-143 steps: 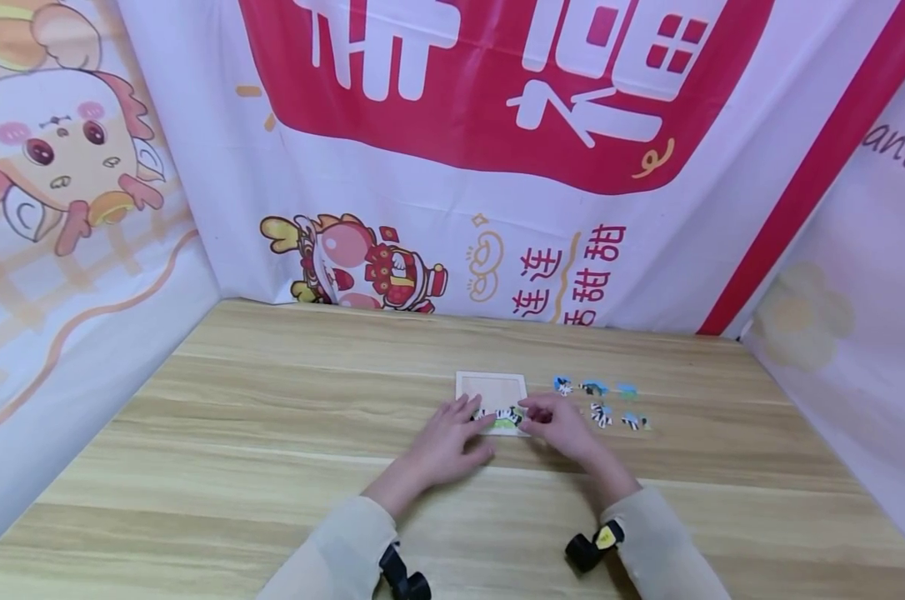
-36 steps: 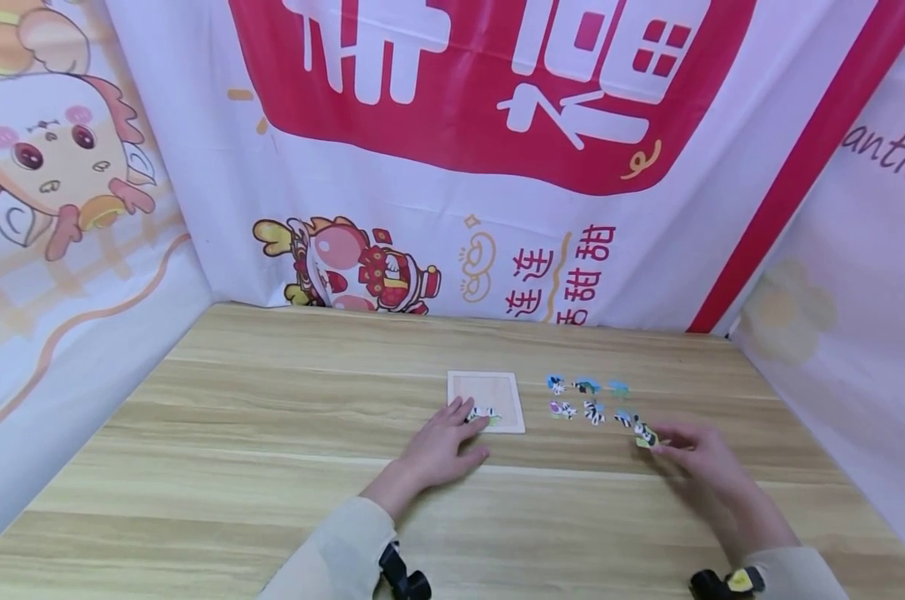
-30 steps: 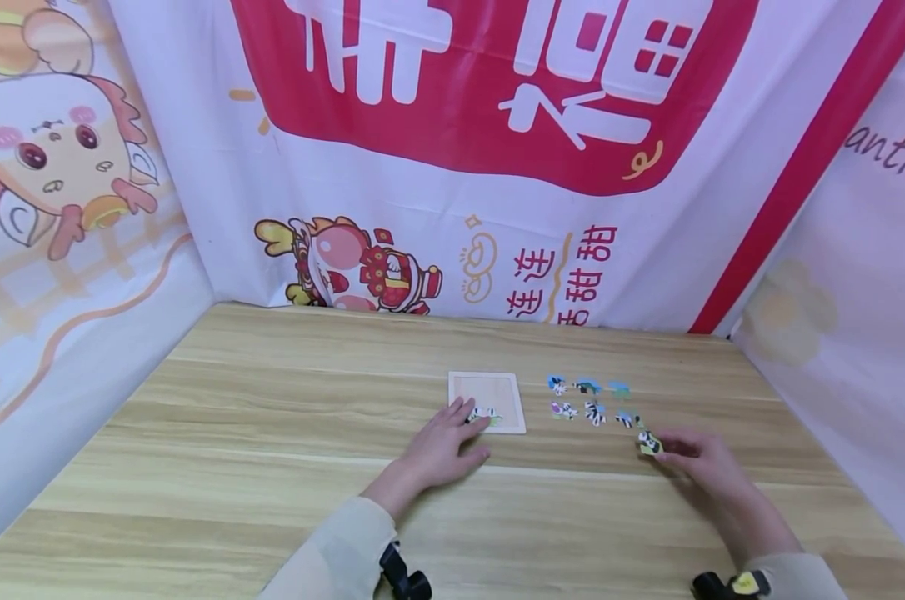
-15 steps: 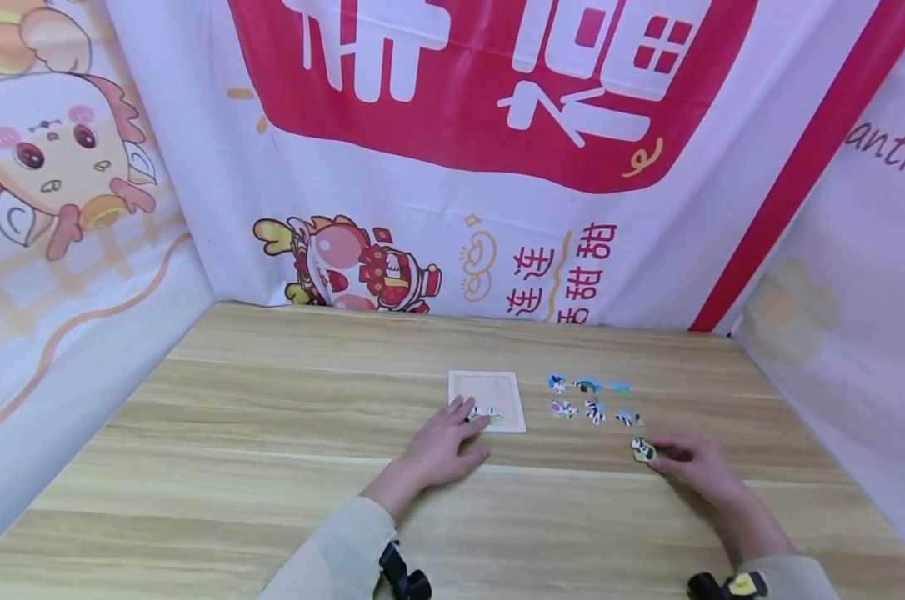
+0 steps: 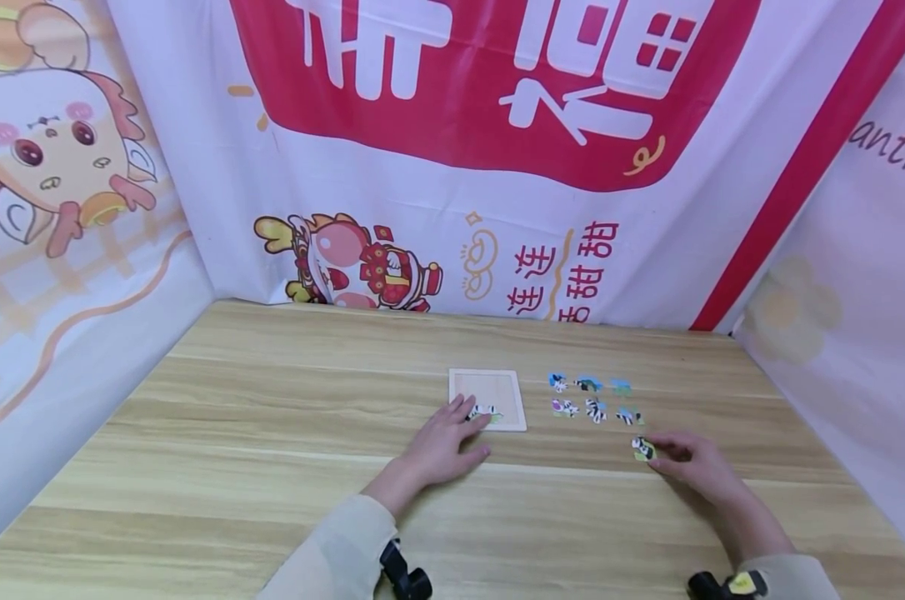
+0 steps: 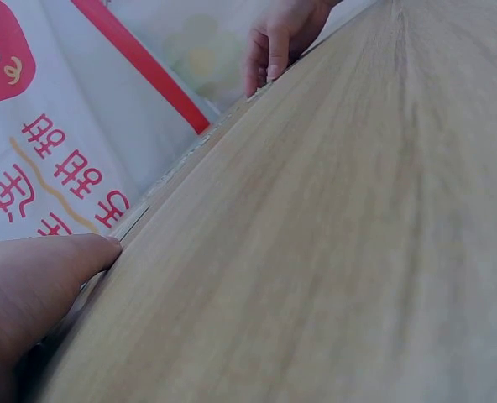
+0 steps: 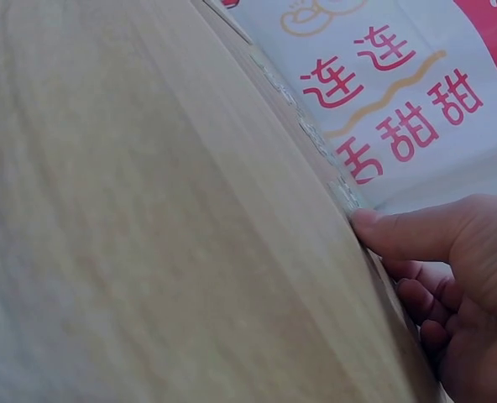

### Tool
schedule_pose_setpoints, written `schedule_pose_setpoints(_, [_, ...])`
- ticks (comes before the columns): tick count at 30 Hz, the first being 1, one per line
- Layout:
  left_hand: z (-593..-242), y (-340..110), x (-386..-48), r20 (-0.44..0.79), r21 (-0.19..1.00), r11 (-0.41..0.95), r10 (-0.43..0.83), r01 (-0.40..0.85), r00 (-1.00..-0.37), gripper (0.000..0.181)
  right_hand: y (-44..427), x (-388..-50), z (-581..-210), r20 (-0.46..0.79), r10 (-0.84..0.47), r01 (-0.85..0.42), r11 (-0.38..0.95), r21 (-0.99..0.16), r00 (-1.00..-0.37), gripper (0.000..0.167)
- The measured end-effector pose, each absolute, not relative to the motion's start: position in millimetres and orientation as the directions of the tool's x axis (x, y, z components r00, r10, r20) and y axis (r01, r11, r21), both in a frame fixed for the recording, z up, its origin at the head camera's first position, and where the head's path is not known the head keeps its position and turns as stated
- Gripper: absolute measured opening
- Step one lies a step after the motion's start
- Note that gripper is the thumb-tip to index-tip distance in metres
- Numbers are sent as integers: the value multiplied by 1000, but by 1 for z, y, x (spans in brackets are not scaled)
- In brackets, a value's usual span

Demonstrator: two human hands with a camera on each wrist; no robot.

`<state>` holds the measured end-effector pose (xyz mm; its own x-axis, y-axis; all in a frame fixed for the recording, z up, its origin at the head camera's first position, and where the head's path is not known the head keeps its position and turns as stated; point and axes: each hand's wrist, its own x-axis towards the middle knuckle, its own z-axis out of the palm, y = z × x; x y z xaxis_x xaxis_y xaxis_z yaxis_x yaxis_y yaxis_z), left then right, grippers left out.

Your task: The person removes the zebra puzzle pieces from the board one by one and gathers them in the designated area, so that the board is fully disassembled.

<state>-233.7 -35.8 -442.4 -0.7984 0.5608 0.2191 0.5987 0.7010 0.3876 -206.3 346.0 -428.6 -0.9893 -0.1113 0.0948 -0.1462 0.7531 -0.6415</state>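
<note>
In the head view my left hand (image 5: 439,446) rests with spread, fairly straight fingers on the lower left of a pale wooden puzzle tray (image 5: 520,400). Beside its fingertips, a black, white and green jigsaw puzzle piece (image 5: 486,412) lies along the tray's lower edge; the fingers hide the tray's lower left corner. Off to the right, my right hand (image 5: 688,460) pinches another puzzle piece (image 5: 643,450), green with a black-and-white animal, at the table surface. The right wrist view shows the right thumb (image 7: 416,233) at a piece's edge, the other fingers curled beneath.
Between the hands, two rows of loose puzzle pieces lie on the wooden table (image 5: 272,467), among them a striped piece (image 5: 595,410) and a blue-green one (image 5: 621,387). A printed cloth (image 5: 392,183) hangs behind the table, with more cloth at both sides.
My right hand has gone from the tray's right edge to the table's right side. The piece in its fingers has come down below the loose rows. My left hand has stayed on the tray.
</note>
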Motion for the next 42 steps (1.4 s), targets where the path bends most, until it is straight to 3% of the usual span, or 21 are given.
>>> schedule_pose_setpoints(6, [-443,-36,-233,222,387,700,561,600,-798,51,346,-207,-426,27,-95,-88,722,-686,-995,45])
schedule_pose_setpoints(10, [-442,-36,-232,226,392,696,561,602,-796,51,348,-206,-423,-6,-104,-60,617,-785,-995,47])
schedule_pose_setpoints(15, [-442,-35,-232,237,396,692,558,603,-795,50,341,-207,-410,36,-116,-99,605,-790,-993,47])
schedule_pose_setpoints(22, [-442,-36,-233,284,436,664,538,607,-793,49,303,-215,-387,64,-138,-140,660,-738,-988,47])
schedule_pose_setpoints(29, [-442,-46,-240,311,469,687,460,556,-831,50,251,-230,-375,109,-246,-231,549,-804,-963,41])
schedule_pose_setpoints(34, [-442,-55,-247,300,445,732,422,517,-856,50,219,-245,-378,140,-313,-287,493,-821,-939,35])
schedule_pose_setpoints(42, [-443,-60,-250,246,436,759,415,483,-876,47,181,-258,-391,76,-346,-265,541,-798,-935,36])
